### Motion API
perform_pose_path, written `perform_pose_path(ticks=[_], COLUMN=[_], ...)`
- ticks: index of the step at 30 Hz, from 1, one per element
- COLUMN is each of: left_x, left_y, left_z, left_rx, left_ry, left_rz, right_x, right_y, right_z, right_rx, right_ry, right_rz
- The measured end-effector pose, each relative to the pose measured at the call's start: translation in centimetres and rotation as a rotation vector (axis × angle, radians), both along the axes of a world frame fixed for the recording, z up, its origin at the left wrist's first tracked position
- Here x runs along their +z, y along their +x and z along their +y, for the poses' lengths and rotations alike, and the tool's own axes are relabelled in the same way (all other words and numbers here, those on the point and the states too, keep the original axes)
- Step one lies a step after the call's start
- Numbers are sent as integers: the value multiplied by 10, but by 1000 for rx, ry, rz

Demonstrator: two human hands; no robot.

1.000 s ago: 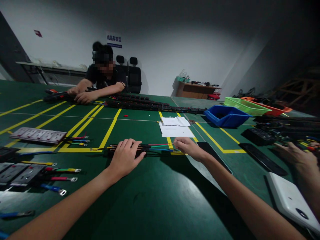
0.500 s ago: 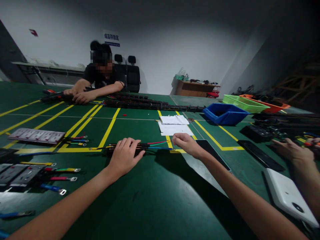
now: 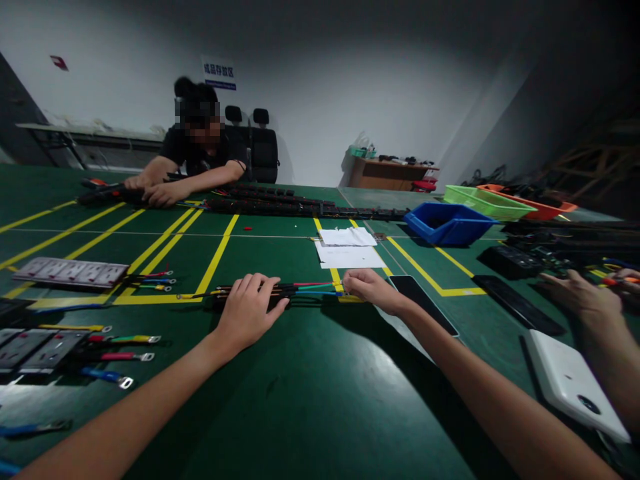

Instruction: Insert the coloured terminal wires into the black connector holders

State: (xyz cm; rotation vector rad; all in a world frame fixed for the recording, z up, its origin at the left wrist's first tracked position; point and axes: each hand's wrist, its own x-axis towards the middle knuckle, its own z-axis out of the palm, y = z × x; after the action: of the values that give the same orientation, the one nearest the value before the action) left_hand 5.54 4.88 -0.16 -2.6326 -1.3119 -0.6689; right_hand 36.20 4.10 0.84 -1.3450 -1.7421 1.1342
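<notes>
A bundle of black-sleeved wires (image 3: 293, 291) lies across the green table in front of me, with red, green and blue wire ends reaching to the right. My left hand (image 3: 250, 307) is closed over the sleeved part from above, its thumb pointing right. At the right end, my right hand (image 3: 367, 288) pinches the coloured wire ends; their tips are hidden by the fingers. A yellow wire with a ring terminal (image 3: 185, 296) sticks out at the bundle's left end.
Socket strips (image 3: 70, 273) with lugged wires lie left. White papers (image 3: 347, 248), a phone (image 3: 423, 303) and a white device (image 3: 575, 380) lie right, near another person's hand (image 3: 585, 300). A blue bin (image 3: 447, 223) stands behind. Across the table, a co-worker (image 3: 200, 160) handles a long black harness (image 3: 300, 203).
My right hand has moved slightly down and left onto the wire ends, and the blue wire's end has risen towards the red and green ones. My left hand stays on the bundle.
</notes>
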Motion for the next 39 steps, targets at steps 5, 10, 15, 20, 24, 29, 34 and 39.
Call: perform_pose_path(ticks=[5, 10, 15, 20, 24, 29, 34, 39], left_x=[1, 1, 1, 1, 1, 1, 1, 2], left_y=[1, 1, 1, 1, 0, 0, 1, 1], left_z=[0, 0, 0, 0, 0, 0, 1, 1], left_rx=[3, 9, 9, 8, 5, 4, 2, 5], left_ry=[-2, 15, 9, 15, 2, 7, -2, 1], left_rz=[10, 14, 15, 8, 9, 6, -1, 6], right_x=[-10, -11, -7, -2, 1, -1, -1, 7], right_y=[-1, 1, -1, -4, 2, 16, 21, 23], right_z=[1, 3, 2, 2, 4, 5, 3, -1], right_rx=[-23, -20, -36, -31, 22, 101, 103, 139], right_ry=[-64, -69, 19, 100, 122, 38, -88, -255], right_rz=[125, 184, 162, 102, -4, -184, -160, -100])
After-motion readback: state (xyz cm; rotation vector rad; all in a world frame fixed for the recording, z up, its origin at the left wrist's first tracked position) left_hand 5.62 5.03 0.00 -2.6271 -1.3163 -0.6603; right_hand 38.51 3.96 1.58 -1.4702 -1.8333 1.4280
